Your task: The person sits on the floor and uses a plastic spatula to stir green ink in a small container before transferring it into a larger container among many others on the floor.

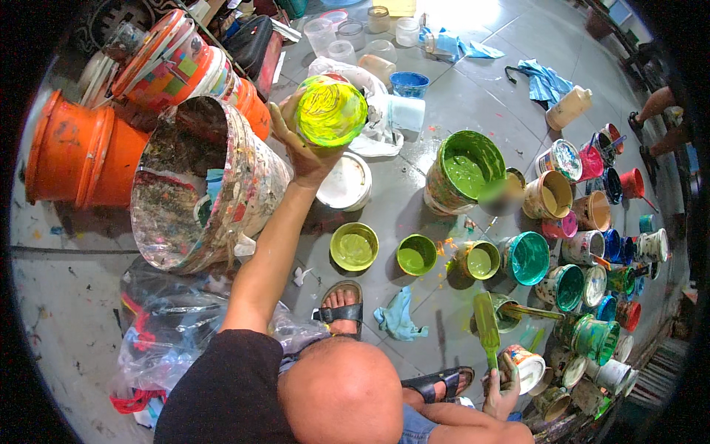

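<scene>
My left hand (309, 144) grips a round container coated in bright yellow-green paint (330, 111), raised over the floor by a white lidded bucket (344, 181). My right hand (497, 381) holds a green paint-coated spatula (488, 333), upright at the lower right beside an orange-and-white lidded tub (526, 368). Pots of olive-green paint (353, 246), darker green (416, 255) and pale green (479, 260) stand below a larger bucket of green paint (462, 170). A small pot with a stick across it (509, 312) is near the spatula.
Several paint tubs (569, 288) crowd the right side. A stained barrel (214, 185), orange buckets (89, 148) and a clear plastic bag (148, 355) lie left. Blue cloths (396, 317) and plastic cups (322, 37) are on the tiled floor (473, 96). Another person's legs (658, 115) show upper right.
</scene>
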A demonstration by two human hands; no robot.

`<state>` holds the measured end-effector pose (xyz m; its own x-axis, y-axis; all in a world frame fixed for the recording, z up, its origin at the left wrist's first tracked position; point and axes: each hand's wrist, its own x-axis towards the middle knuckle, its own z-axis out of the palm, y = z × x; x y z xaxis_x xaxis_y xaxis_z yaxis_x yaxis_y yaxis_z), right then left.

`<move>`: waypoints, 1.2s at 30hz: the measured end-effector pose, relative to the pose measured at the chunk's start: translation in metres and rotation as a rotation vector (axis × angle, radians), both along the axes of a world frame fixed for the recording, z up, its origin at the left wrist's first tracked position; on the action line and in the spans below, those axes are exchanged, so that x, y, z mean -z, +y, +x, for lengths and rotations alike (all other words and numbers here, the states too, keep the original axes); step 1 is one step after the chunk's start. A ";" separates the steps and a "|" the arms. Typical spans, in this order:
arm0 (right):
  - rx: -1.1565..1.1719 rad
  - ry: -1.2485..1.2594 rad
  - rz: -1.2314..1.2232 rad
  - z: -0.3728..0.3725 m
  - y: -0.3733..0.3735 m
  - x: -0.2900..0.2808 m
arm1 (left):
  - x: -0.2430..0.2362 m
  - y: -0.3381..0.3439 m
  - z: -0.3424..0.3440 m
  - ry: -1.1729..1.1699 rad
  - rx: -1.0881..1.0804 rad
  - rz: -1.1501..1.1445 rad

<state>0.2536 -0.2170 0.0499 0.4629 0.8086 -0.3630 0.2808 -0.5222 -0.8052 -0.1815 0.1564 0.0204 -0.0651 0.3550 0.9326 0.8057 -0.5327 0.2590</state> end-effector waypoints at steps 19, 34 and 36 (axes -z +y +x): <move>0.113 0.021 0.006 0.026 -0.016 -0.020 | 0.078 -0.255 0.160 -0.183 1.088 -0.965; 0.134 -0.037 -0.052 0.028 -0.047 -0.016 | 0.143 -0.253 0.215 0.006 0.894 -0.986; 0.163 -0.019 -0.027 0.030 -0.048 -0.017 | 0.147 -0.256 0.213 -0.041 0.881 -1.043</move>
